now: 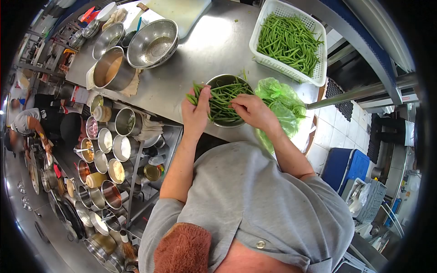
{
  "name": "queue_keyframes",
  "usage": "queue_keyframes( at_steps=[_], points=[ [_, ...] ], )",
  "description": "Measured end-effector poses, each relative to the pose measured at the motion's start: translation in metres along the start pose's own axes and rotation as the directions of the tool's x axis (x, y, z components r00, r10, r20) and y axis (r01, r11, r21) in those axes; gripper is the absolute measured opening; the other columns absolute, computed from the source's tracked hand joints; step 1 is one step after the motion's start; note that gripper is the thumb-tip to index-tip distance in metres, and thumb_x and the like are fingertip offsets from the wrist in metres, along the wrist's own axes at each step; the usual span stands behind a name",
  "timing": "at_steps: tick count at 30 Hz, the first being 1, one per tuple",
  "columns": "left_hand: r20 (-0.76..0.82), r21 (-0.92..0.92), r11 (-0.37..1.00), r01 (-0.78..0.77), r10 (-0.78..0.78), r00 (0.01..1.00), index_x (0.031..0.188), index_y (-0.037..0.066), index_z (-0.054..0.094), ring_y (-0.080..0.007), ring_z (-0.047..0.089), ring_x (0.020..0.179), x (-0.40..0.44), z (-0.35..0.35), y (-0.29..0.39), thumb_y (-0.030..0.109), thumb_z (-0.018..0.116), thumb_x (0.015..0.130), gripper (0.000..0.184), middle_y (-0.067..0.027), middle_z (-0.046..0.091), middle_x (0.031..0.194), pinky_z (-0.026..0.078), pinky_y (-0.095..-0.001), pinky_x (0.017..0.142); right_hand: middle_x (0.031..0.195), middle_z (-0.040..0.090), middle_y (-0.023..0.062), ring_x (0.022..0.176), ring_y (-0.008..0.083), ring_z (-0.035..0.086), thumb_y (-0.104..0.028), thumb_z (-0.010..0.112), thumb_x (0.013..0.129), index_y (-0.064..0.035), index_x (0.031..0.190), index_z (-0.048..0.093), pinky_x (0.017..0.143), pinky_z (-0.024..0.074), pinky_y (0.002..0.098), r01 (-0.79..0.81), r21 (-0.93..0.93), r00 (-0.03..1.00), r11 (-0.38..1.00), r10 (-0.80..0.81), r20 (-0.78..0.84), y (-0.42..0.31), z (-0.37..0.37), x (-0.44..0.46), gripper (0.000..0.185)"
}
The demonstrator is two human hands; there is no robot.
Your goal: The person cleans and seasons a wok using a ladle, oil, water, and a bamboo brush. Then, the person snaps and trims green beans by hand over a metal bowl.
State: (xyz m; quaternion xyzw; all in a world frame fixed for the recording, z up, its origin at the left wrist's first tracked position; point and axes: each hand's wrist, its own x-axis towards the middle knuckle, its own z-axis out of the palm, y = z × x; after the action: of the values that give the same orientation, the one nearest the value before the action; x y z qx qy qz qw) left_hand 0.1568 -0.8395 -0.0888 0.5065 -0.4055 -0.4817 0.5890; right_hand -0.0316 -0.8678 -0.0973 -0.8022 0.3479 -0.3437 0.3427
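Observation:
A round metal bowl (229, 123) with green beans (221, 98) in it stands at the near edge of the steel table. At its left rim, my left hand (196, 109) is closed around a small bunch of beans whose ends stick out to the left. My right hand (255, 109) reaches over the bowl's right side, fingers pinched at the beans; what exactly they hold is too small to tell. Right of the bowl lies a green plastic bag (277, 98). A white perforated basket (291, 72) full of green beans sits at the upper right.
Metal colanders (152, 43) and a pot of brown liquid (108, 70) stand at the table's left, near a cutting board (182, 11). Many food containers fill the lower left. Another person (34, 120) works at far left. A blue cooler (346, 168) is at right.

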Motion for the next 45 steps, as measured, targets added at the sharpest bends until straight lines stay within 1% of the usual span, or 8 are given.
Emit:
queue_keyframes(
  at_steps=[7, 10, 15, 25, 35, 38, 40, 45],
  points=[
    [-0.082, -0.308, 0.947, -0.095, 0.073, 0.994, 0.099, 0.006, 0.054, -0.0036, 0.032, 0.046, -0.001, -0.007, 0.019, 0.023, 0.052, 0.099, 0.017, 0.0036, 0.044, 0.064, 0.024, -0.0214, 0.040, 0.067, 0.056, 0.0049, 0.062, 0.0129, 0.053, -0.010, 0.060, 0.087, -0.0019, 0.096, 0.065, 0.058, 0.0439, 0.0284, -0.298, 0.825, 0.875, 0.480, 0.482, 0.036, 0.027, 0.002, 0.007, 0.013],
    [-0.068, -0.335, 0.940, -0.070, 0.050, 0.996, 0.098, 0.006, 0.054, -0.0036, 0.032, 0.047, 0.005, -0.019, 0.025, 0.022, 0.050, 0.100, 0.016, 0.0029, 0.044, 0.066, 0.022, -0.0209, 0.040, 0.069, 0.056, 0.0057, 0.063, 0.0161, 0.054, -0.013, 0.061, 0.087, -0.0067, 0.099, 0.066, 0.058, 0.0446, 0.0315, -0.103, 0.252, 0.994, 0.962, 0.111, -0.020, 0.012, 0.019, 0.007, 0.014],
    [-0.111, -0.374, 0.924, 0.082, -0.133, 0.985, 0.095, 0.008, 0.054, -0.0034, 0.037, 0.048, 0.008, -0.010, 0.018, 0.024, 0.053, 0.098, 0.016, 0.0033, 0.047, 0.060, 0.029, -0.0198, 0.042, 0.090, 0.059, 0.0099, 0.085, 0.0296, 0.060, -0.017, 0.064, 0.080, -0.0089, 0.093, 0.065, 0.074, 0.0493, 0.0388, 0.139, -0.189, 0.953, 0.972, -0.079, 0.293, 0.004, 0.042, 0.004, 0.016],
    [0.398, 0.496, 0.775, -0.392, 0.199, 0.896, 0.099, -0.003, 0.064, -0.0325, 0.064, 0.077, -0.004, 0.009, 0.016, 0.012, 0.066, 0.085, 0.021, -0.0177, 0.065, 0.084, 0.050, -0.0384, 0.071, 0.078, 0.064, 0.0135, 0.060, 0.0232, 0.062, 0.000, 0.067, 0.078, 0.0000, 0.087, 0.063, 0.057, 0.0492, 0.0304, -0.043, 0.162, 0.977, 0.986, 0.075, -0.199, -0.006, -0.008, 0.006, 0.010],
    [0.491, 0.652, 0.527, -0.546, 0.256, 0.833, 0.098, 0.000, 0.060, -0.0366, 0.061, 0.082, -0.003, 0.009, 0.001, 0.011, 0.064, 0.085, 0.017, -0.0167, 0.064, 0.089, 0.049, -0.0419, 0.070, 0.079, 0.064, 0.0165, 0.067, 0.0359, 0.059, 0.002, 0.063, 0.078, 0.0013, 0.089, 0.066, 0.059, 0.0487, 0.0394, 0.057, -0.251, 0.993, 0.966, -0.080, -0.085, -0.011, -0.027, -0.005, 0.011],
    [0.529, 0.643, 0.518, -0.565, 0.234, 0.816, 0.100, 0.001, 0.060, -0.0369, 0.061, 0.083, -0.003, 0.009, 0.000, 0.010, 0.064, 0.084, 0.019, -0.0165, 0.064, 0.091, 0.049, -0.0431, 0.070, 0.079, 0.066, 0.0124, 0.058, 0.0282, 0.057, 0.002, 0.061, 0.081, 0.0022, 0.094, 0.066, 0.055, 0.0466, 0.0365, 0.091, -0.174, 0.991, 0.981, -0.106, -0.080, -0.007, -0.023, -0.008, 0.013],
    [0.526, 0.594, 0.587, -0.550, 0.234, 0.818, 0.099, 0.000, 0.060, -0.0393, 0.060, 0.082, -0.004, 0.010, 0.003, 0.011, 0.064, 0.085, 0.018, -0.0179, 0.064, 0.089, 0.049, -0.0419, 0.069, 0.080, 0.067, 0.0094, 0.059, 0.0224, 0.057, -0.001, 0.061, 0.085, 0.0012, 0.097, 0.067, 0.055, 0.0464, 0.0315, -0.160, 0.524, 0.966, 0.837, 0.243, -0.092, 0.000, -0.016, -0.013, 0.014],
    [0.322, 0.500, 0.772, -0.392, 0.254, 0.912, 0.097, 0.000, 0.061, -0.0240, 0.060, 0.068, -0.005, 0.013, 0.004, 0.015, 0.062, 0.090, 0.017, -0.0106, 0.064, 0.077, 0.047, -0.0333, 0.061, 0.081, 0.068, 0.0070, 0.063, 0.0190, 0.057, -0.002, 0.062, 0.085, 0.0009, 0.102, 0.067, 0.057, 0.0459, 0.0286, -0.066, 0.419, 0.905, 0.906, 0.231, -0.357, 0.014, -0.007, 0.006, 0.018]
  ],
)
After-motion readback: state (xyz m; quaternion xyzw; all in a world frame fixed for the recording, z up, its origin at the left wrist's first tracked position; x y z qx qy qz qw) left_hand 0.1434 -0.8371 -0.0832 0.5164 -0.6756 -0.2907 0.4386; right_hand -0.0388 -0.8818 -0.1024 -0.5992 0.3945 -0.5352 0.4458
